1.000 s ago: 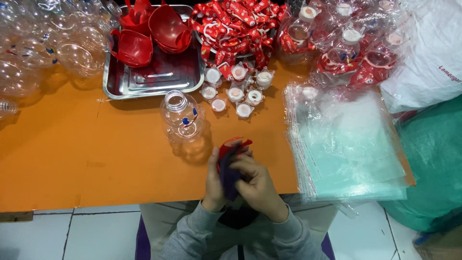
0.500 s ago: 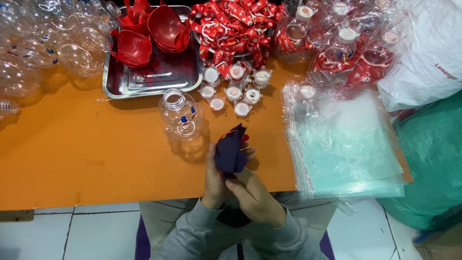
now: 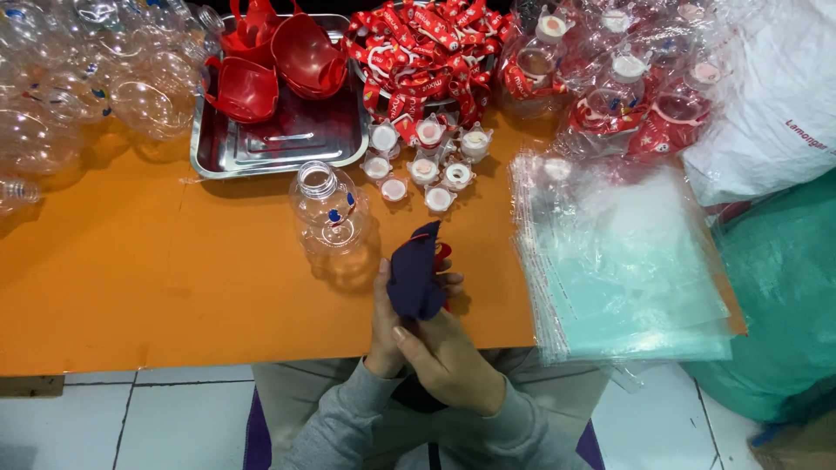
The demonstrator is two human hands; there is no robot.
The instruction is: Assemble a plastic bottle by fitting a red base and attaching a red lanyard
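Observation:
Both my hands are at the front edge of the orange table (image 3: 174, 287), closed round a dark blue piece of cloth (image 3: 414, 274) with a bit of red showing behind it. My left hand (image 3: 386, 324) grips it from the left and below. My right hand (image 3: 448, 361) pinches its lower end from the front. Just beyond the cloth stands an upright clear plastic bottle (image 3: 329, 209) without a cap, with small red and blue marks on it. Several white bottle caps (image 3: 424, 165) lie behind it.
A metal tray (image 3: 287, 139) holds red plastic cups (image 3: 279, 61). Red straps (image 3: 422, 52) are piled at the back. Empty clear bottles (image 3: 78, 87) fill the left corner, bagged bottles (image 3: 627, 78) the back right. A stack of clear plastic bags (image 3: 623, 261) lies on the right.
The cloth has gone from bunched between my hands to held up and stretched tall. My hands have shifted slightly right and apart along it.

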